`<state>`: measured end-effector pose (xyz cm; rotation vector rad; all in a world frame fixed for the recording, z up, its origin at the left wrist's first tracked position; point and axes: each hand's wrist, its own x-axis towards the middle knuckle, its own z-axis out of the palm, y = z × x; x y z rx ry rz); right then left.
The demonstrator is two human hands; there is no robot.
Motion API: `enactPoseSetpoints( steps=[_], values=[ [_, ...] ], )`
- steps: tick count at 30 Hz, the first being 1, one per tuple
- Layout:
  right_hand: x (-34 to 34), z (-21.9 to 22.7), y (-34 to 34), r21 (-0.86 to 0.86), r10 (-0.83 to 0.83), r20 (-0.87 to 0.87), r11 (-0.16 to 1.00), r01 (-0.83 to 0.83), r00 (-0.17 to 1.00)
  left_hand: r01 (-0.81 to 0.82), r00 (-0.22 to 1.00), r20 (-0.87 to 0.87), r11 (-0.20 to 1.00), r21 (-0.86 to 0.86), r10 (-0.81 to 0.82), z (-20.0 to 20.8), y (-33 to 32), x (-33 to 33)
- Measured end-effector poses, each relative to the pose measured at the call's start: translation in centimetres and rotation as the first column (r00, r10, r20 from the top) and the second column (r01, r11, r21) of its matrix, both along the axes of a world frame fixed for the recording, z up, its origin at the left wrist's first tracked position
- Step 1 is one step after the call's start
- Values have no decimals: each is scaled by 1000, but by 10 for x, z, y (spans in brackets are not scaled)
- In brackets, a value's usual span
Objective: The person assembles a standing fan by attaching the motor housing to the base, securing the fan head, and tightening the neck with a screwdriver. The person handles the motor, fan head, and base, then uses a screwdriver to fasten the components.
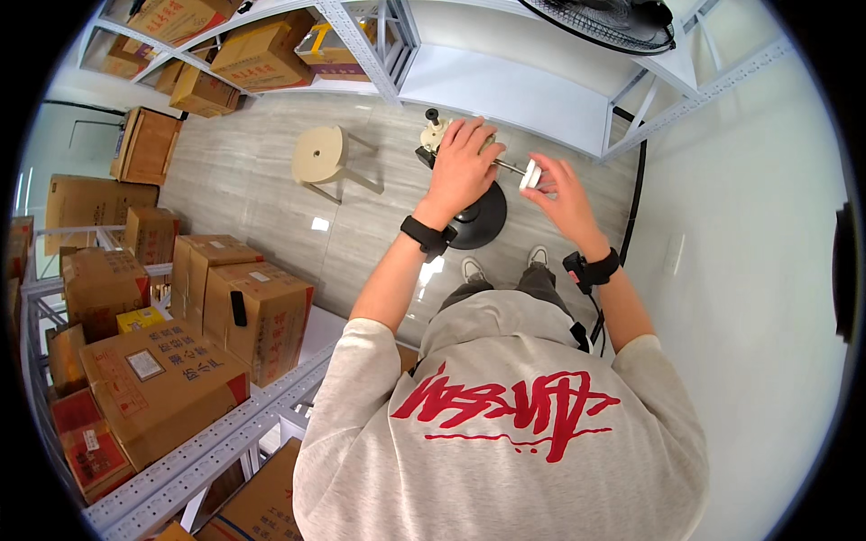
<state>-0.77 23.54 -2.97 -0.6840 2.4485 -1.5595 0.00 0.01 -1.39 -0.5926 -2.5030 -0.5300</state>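
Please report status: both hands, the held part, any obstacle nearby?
Left hand on beige housing. Right hand pinches white part at end of metal rod. Nothing seen blocking hands; beige stool stands apart, left.

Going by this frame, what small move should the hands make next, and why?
Probably the right hand should gently square the white piece to the metal rod: it pinches the piece at the rod's end, while the left hand lies over the cream head, seemingly placed to steady it. Whether the piece is seated isn't clear.
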Motion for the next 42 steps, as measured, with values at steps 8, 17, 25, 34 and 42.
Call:
enactPoseSetpoints(
  steps=[8,17,25,34,42],
  values=[
    [2,14,-13,124,6,-457,991,56,889,-6,1000,4,1000,0,6,-1,0,1],
    [1,-8,-15,-44,-135,-90,990,132,987,19,1000,6,1000,-4,-19,1,0,0],
    [-21,-13,-11,-129,-45,635,978,163,772,45,999,-18,999,-4,-45,-4,-2,-4],
    [-5,16,-19,-66,75,272,996,-59,959,39,999,-22,999,-5,-39,-6,-5,-7],
    [-2,7,-10,316,186,-562,949,2,806,17,999,-29,1000,-14,-17,-1,-4,-1]
  ],
)
